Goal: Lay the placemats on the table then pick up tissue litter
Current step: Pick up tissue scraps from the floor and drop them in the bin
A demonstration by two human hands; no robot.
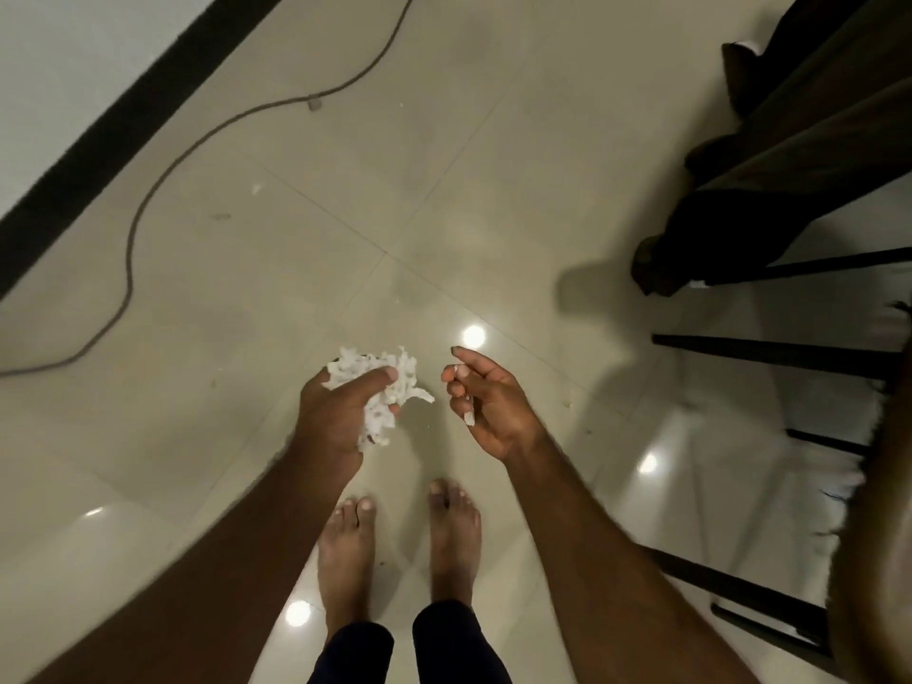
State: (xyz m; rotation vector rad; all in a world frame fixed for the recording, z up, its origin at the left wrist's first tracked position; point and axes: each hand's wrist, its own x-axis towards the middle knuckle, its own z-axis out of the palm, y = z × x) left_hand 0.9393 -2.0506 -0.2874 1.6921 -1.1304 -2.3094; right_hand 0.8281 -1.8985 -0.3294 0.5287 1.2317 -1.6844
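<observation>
My left hand (340, 412) grips a crumpled bunch of white tissue litter (390, 387) above the floor, thumb pressed across it. Beside it, my right hand (486, 412) is palm up with fingers loosely curled, and small white tissue scraps (468, 417) sit between its fingers. A tiny white tissue bit (256, 188) lies on the tiles at upper left, with another small crumpled grey piece (315, 104) near the cable. No placemat is in view.
I stand barefoot on glossy beige tiles (444, 214). A dark cable (148, 199) snakes across the floor at left, beside a black skirting strip (123, 125). Dark wooden chair legs and rungs (770, 350) and a fringed white cloth edge (839, 486) stand at right.
</observation>
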